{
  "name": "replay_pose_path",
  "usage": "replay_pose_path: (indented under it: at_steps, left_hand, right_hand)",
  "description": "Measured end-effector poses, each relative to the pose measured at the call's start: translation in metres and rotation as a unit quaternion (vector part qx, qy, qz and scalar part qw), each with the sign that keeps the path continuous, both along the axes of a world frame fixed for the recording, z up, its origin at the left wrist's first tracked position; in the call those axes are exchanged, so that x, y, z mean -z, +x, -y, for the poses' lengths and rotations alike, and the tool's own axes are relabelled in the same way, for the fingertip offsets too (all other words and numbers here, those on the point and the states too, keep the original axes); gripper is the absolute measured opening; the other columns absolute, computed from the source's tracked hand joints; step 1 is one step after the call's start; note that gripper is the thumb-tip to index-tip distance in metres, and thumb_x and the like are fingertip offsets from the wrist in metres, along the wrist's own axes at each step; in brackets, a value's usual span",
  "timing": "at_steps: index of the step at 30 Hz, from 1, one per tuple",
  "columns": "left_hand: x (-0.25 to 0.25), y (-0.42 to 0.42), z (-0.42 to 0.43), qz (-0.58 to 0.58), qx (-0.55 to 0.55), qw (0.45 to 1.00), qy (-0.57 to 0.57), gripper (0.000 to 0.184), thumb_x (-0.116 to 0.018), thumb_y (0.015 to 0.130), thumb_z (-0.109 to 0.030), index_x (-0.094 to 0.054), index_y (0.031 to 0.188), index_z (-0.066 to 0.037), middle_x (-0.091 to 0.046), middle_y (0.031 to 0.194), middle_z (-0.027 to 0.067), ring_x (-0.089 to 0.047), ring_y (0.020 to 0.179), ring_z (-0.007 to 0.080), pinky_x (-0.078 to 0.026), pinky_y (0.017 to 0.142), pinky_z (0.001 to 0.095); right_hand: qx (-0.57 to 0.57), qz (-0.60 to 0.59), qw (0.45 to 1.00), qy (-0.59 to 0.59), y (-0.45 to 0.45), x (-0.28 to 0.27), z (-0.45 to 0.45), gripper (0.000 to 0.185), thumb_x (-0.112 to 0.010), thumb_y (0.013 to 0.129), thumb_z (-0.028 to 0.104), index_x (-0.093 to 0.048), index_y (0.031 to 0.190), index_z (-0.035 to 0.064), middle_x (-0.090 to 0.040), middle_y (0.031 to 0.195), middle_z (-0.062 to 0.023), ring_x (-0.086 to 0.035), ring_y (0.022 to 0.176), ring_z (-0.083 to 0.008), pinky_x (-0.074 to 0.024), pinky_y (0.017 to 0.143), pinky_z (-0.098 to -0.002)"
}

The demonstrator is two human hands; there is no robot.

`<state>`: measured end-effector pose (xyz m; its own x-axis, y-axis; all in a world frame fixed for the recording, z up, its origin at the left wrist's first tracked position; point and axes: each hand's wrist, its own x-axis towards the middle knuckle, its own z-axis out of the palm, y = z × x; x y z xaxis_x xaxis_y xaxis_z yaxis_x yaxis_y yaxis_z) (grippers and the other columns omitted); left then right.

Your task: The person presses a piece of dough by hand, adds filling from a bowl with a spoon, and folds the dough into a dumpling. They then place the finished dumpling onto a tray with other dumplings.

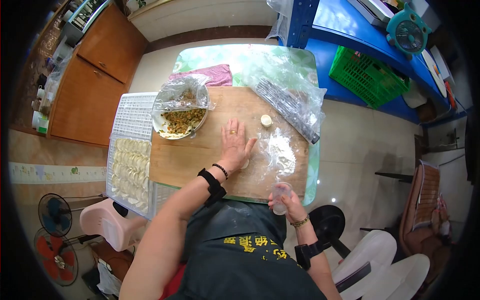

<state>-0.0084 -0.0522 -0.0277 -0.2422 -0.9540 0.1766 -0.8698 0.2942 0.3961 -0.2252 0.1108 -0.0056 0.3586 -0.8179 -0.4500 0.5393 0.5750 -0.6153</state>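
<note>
My left hand (234, 150) lies flat on the wooden board (190, 165), fingers stretched out, with the heel of the palm on a small pale piece of dough (245, 164). Near the board's front right edge, my right hand (291, 200) is wrapped round a clear cup (281, 196). White flour (282, 154) is spread on the right part of the board. Behind the flour sits a small round dough piece (266, 120). A bowl of chopped filling (181, 122), partly covered by plastic film, stands at the board's back left.
Left of the board is a tray of dumplings (130, 172), with a white slotted tray (134, 112) behind it. A plastic-wrapped dark bundle (287, 107) lies across the back right corner. A pink cloth (215, 75) lies behind the bowl.
</note>
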Motion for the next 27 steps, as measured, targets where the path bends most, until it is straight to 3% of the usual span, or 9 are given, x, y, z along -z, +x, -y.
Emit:
replay_pose_path:
  at_steps: [8,13,17,19,26,27]
  left_hand:
    - [0.008,0.000,0.000,0.037,-0.013,0.999,-0.036,0.066,-0.058,0.088,-0.040,-0.039,0.135,0.003,-0.030,0.144,0.0272,-0.023,0.137,0.0418,-0.014,0.112,0.0572]
    - [0.003,-0.002,0.000,0.057,-0.009,0.998,-0.017,0.067,-0.057,0.089,-0.042,-0.039,0.135,0.004,-0.031,0.144,0.0271,-0.022,0.138,0.0412,-0.013,0.112,0.0576]
    - [-0.002,-0.006,-0.002,0.013,-0.024,1.000,0.012,0.070,-0.056,0.089,-0.043,-0.037,0.136,0.005,-0.030,0.145,0.0272,-0.021,0.138,0.0413,-0.012,0.111,0.0584]
    - [-0.003,-0.012,-0.003,0.027,-0.008,1.000,0.002,0.072,-0.055,0.089,-0.044,-0.035,0.137,0.006,-0.029,0.145,0.0275,-0.020,0.139,0.0414,-0.010,0.112,0.0582]
    - [-0.001,-0.019,-0.008,0.035,-0.019,0.999,0.012,0.073,-0.056,0.089,-0.044,-0.034,0.139,0.004,-0.027,0.147,0.0259,-0.018,0.140,0.0406,-0.010,0.113,0.0557]
    - [-0.003,-0.019,-0.008,0.035,-0.020,0.999,0.017,0.073,-0.056,0.088,-0.044,-0.034,0.139,0.004,-0.027,0.147,0.0257,-0.018,0.140,0.0404,-0.010,0.113,0.0553]
  right_hand:
    - [-0.028,-0.021,0.999,0.006,0.002,0.009,0.009,0.055,-0.068,0.088,0.038,-0.046,0.126,0.0058,-0.063,0.096,-0.0106,-0.065,0.079,-0.0163,-0.0538,0.073,-0.0294]
    - [-0.036,-0.072,0.997,-0.005,0.004,0.004,0.009,0.047,-0.066,0.089,0.029,-0.047,0.124,0.0050,-0.063,0.094,-0.0110,-0.065,0.075,-0.0165,-0.0535,0.071,-0.0290]
    - [-0.035,-0.077,0.996,-0.016,0.004,0.007,0.008,0.051,-0.066,0.089,0.036,-0.047,0.124,0.0046,-0.063,0.093,-0.0117,-0.067,0.076,-0.0181,-0.0546,0.070,-0.0303]
    - [-0.030,-0.067,0.997,0.007,0.005,0.002,0.011,0.043,-0.065,0.089,0.024,-0.048,0.122,0.0032,-0.063,0.093,-0.0114,-0.065,0.075,-0.0168,-0.0530,0.071,-0.0292]
    - [-0.054,-0.082,0.995,0.009,0.004,0.003,0.014,0.042,-0.066,0.088,0.024,-0.049,0.121,0.0024,-0.062,0.095,-0.0105,-0.065,0.077,-0.0168,-0.0522,0.072,-0.0283]
    - [-0.054,-0.092,0.994,-0.001,0.004,0.004,0.013,0.046,-0.068,0.087,0.029,-0.049,0.121,0.0031,-0.063,0.095,-0.0109,-0.066,0.076,-0.0176,-0.0532,0.072,-0.0295]
